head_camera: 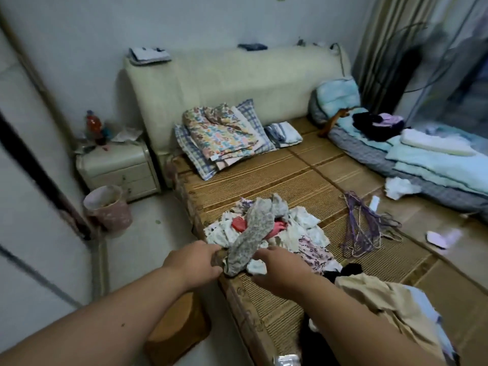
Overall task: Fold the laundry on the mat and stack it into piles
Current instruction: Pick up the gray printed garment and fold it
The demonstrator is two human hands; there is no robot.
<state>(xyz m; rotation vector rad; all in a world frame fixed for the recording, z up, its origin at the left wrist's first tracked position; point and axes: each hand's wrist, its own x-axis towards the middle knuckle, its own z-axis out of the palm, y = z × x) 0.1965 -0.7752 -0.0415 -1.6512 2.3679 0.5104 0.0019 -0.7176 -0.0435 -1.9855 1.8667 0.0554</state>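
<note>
My left hand (195, 262) is curled round the near end of the grey patterned garment (253, 228). The garment lies on top of the laundry pile (303, 228) at the near edge of the mat (290, 180), and its long axis runs away from me toward 1 o'clock. My right hand (282, 268) sits just beside that same end, at its 3 o'clock. Its fingers are against the cloth, but I cannot tell whether they pinch it. Both hands are about equally near, so I judge the pull should come back toward 6 o'clock.
</note>
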